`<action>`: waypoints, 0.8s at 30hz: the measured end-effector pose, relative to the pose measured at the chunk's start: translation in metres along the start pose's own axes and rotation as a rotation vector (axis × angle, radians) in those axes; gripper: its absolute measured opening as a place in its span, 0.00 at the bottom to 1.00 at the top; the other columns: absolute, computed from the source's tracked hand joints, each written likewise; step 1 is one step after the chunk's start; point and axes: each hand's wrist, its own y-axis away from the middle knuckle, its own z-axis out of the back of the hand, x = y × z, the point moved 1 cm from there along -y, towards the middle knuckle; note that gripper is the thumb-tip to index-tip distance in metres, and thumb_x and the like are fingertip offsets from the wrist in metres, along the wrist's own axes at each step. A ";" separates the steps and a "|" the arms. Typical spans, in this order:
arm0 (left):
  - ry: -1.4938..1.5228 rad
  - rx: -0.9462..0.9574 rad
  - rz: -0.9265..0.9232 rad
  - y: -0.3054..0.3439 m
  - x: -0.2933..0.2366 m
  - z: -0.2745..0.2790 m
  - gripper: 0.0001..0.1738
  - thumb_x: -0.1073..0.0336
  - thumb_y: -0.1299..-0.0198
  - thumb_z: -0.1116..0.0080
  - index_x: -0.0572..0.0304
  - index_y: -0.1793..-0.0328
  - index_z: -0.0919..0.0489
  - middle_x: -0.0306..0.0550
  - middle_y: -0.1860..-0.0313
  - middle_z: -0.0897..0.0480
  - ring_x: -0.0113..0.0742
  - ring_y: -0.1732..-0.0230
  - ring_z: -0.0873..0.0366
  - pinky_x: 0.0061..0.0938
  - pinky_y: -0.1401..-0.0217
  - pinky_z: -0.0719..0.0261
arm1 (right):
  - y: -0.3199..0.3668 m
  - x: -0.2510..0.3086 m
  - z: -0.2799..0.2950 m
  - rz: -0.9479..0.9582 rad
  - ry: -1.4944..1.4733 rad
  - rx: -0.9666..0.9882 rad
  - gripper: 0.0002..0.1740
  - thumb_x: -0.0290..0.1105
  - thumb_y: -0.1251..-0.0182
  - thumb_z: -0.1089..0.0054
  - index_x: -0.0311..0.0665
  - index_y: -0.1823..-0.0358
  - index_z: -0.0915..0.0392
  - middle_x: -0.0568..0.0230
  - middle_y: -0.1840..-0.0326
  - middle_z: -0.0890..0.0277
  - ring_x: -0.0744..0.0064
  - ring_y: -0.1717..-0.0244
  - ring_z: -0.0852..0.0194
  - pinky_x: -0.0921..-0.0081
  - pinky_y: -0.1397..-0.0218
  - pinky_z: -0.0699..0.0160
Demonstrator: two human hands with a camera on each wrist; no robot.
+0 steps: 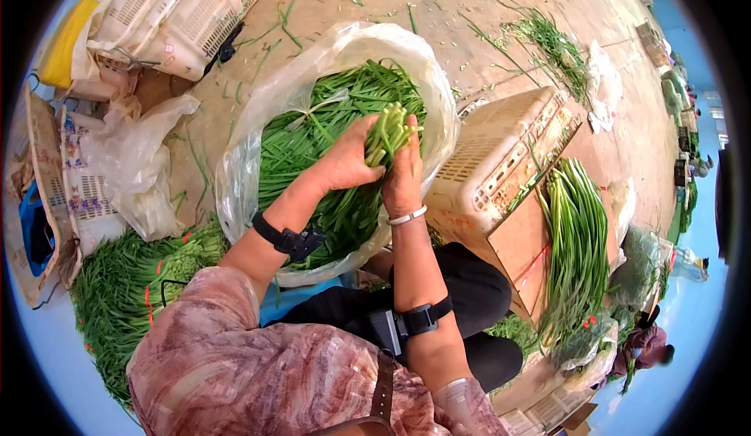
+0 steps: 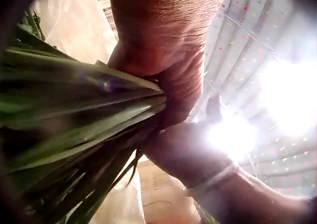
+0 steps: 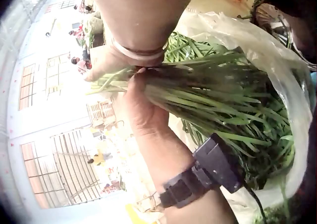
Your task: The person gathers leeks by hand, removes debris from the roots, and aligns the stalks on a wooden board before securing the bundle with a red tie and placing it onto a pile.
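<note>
Both hands grip one bunch of garlic chives, its pale cut stem ends pointing up. My left hand is wrapped round it from the left, thumb across the stems. From the other side, my right hand, with a bracelet at the wrist, holds the same stems. In the right wrist view the long green leaves trail from the hands over the bag. Below is a large clear plastic bag lined with more chives, where a pale tie shows round some of them.
An upturned crate stands right of the bag, beside a board bearing loose chives. Red-banded bundles are heaped at left. White crates and a crumpled plastic bag lie beyond; scraps litter the floor.
</note>
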 end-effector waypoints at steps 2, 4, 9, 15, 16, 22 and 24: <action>-0.083 0.172 -0.035 0.002 0.004 -0.008 0.41 0.69 0.63 0.38 0.61 0.37 0.39 0.58 0.43 0.33 0.56 0.39 0.37 0.39 0.39 0.33 | 0.003 0.002 0.003 -0.045 0.161 -0.042 0.55 0.41 0.46 0.32 0.36 0.27 0.65 0.53 0.33 0.44 0.63 0.36 0.42 0.69 0.33 0.44; -0.102 0.234 -0.023 0.009 0.002 -0.014 0.42 0.70 0.63 0.39 0.61 0.36 0.41 0.58 0.42 0.35 0.56 0.39 0.38 0.39 0.38 0.35 | 0.003 0.007 0.009 -0.081 0.083 -0.079 0.54 0.34 0.48 0.31 0.35 0.27 0.61 0.57 0.35 0.41 0.66 0.40 0.39 0.70 0.36 0.39; -0.207 0.255 -0.060 0.021 -0.003 -0.021 0.42 0.73 0.63 0.44 0.62 0.35 0.43 0.59 0.39 0.39 0.57 0.37 0.40 0.39 0.33 0.40 | 0.003 0.012 0.021 -0.215 0.039 -0.018 0.32 0.26 0.49 0.34 0.32 0.40 0.34 0.62 0.47 0.29 0.71 0.50 0.30 0.74 0.43 0.32; 0.079 0.050 -0.205 0.034 -0.008 -0.013 0.40 0.77 0.64 0.52 0.65 0.36 0.40 0.58 0.36 0.38 0.54 0.31 0.44 0.37 0.30 0.46 | 0.008 0.006 0.034 -0.060 0.050 -0.136 0.08 0.22 0.47 0.38 0.33 0.64 0.22 0.65 0.60 0.23 0.76 0.60 0.29 0.78 0.55 0.30; 0.041 0.103 -0.189 0.037 -0.010 -0.006 0.38 0.77 0.63 0.53 0.66 0.37 0.37 0.58 0.35 0.38 0.54 0.31 0.45 0.37 0.29 0.47 | 0.010 0.007 0.034 -0.063 0.046 -0.165 0.06 0.23 0.45 0.38 0.33 0.66 0.23 0.65 0.63 0.23 0.77 0.63 0.29 0.80 0.57 0.30; 0.010 0.065 -0.211 0.047 -0.020 0.028 0.29 0.77 0.51 0.55 0.67 0.37 0.33 0.52 0.44 0.27 0.44 0.36 0.35 0.35 0.32 0.42 | 0.011 0.006 0.034 0.012 0.171 -0.251 0.05 0.26 0.42 0.39 0.33 0.66 0.24 0.65 0.70 0.21 0.78 0.69 0.28 0.81 0.61 0.29; 0.080 0.100 -0.021 0.043 -0.023 0.022 0.26 0.75 0.46 0.53 0.68 0.38 0.33 0.50 0.49 0.25 0.39 0.43 0.31 0.33 0.37 0.36 | 0.011 0.008 0.024 0.037 0.208 -0.262 0.04 0.25 0.42 0.39 0.32 0.68 0.24 0.66 0.72 0.22 0.78 0.72 0.27 0.81 0.64 0.29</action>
